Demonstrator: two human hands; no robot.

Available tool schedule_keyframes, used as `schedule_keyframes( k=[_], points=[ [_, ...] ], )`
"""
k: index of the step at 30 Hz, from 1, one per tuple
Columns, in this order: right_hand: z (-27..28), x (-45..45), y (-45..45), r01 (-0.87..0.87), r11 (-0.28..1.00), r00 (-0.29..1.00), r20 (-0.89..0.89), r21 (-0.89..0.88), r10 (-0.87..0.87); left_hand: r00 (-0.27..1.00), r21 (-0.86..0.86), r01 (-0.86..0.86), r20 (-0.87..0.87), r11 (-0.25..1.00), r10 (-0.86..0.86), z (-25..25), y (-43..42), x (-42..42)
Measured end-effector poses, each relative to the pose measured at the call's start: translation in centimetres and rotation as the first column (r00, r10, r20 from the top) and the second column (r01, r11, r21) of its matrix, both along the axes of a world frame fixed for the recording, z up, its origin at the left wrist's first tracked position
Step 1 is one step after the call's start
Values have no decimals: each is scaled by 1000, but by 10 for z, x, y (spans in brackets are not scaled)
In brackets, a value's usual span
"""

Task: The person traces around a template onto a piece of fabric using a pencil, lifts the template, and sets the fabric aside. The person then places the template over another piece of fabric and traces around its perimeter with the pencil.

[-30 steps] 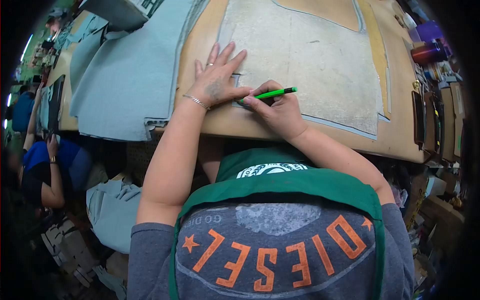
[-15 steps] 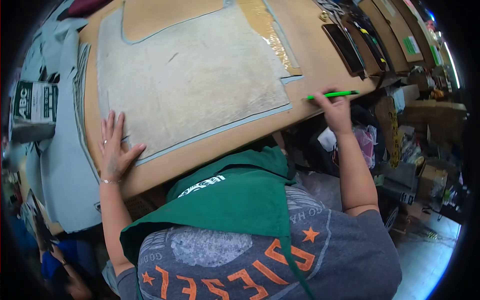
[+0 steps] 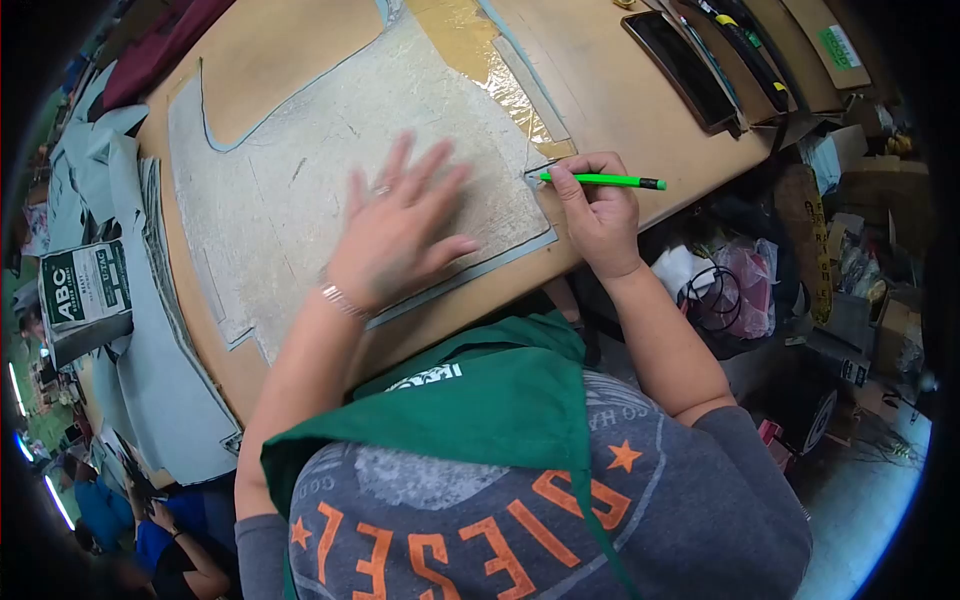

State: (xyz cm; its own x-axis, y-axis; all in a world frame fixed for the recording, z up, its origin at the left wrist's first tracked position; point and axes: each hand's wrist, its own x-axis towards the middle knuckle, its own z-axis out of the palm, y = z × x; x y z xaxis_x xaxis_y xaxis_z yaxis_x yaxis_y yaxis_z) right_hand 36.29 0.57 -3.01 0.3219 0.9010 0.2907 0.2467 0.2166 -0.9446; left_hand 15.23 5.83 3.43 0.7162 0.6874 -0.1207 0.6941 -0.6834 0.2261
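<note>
My left hand (image 3: 395,225) is over the large off-white pattern piece (image 3: 300,200), fingers spread and blurred, holding nothing. Whether its palm touches the piece cannot be made out. In my right hand (image 3: 600,210) is a green pencil (image 3: 615,181), its tip at the notch on the right edge of the pattern piece. Light blue-grey material (image 3: 500,257) shows as a narrow border under the piece's lower edge. Shiny yellow-brown tape (image 3: 500,75) runs along the piece's upper right part.
Stacked blue-grey sheets (image 3: 165,390) and a green-and-white ABC box (image 3: 85,290) are at the left. A dark phone-like object (image 3: 680,68) lies upper right beside cardboard holders (image 3: 820,45). Another person (image 3: 180,540) is at the lower left, beyond the table (image 3: 690,165).
My left hand has left the piece's lower left corner and moved right over its middle. My right hand has brought the pencil left to the notch at the right edge. The view has shifted.
</note>
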Motion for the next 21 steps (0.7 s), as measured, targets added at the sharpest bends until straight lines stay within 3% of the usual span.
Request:
schedule_keyframes(
  k=[3, 6, 10, 16, 19, 21],
  points=[
    [2, -2, 2, -16, 999, 990, 143, 36, 10, 997, 98, 71, 25, 993, -74, -14, 8, 42],
    [6, -5, -7, -32, 994, 966, 258, 101, 5, 999, 60, 34, 38, 998, -36, -29, 9, 49],
    [13, 2, -29, -64, 998, 970, 233, 6, 61, 999, 72, 32, 41, 997, -35, -32, 10, 49],
    [8, -6, -1, -51, 997, 978, 204, 56, 38, 999, 58, 37, 39, 998, -39, -32, 11, 49],
    [24, 2, -37, -80, 996, 932, 350, -50, 93, 999, 68, 28, 43, 997, -31, -32, 12, 48],
    [32, 9, -46, -121, 988, 961, 237, -100, 142, 999, 64, 27, 41, 998, -29, -32, 11, 49]
  ],
)
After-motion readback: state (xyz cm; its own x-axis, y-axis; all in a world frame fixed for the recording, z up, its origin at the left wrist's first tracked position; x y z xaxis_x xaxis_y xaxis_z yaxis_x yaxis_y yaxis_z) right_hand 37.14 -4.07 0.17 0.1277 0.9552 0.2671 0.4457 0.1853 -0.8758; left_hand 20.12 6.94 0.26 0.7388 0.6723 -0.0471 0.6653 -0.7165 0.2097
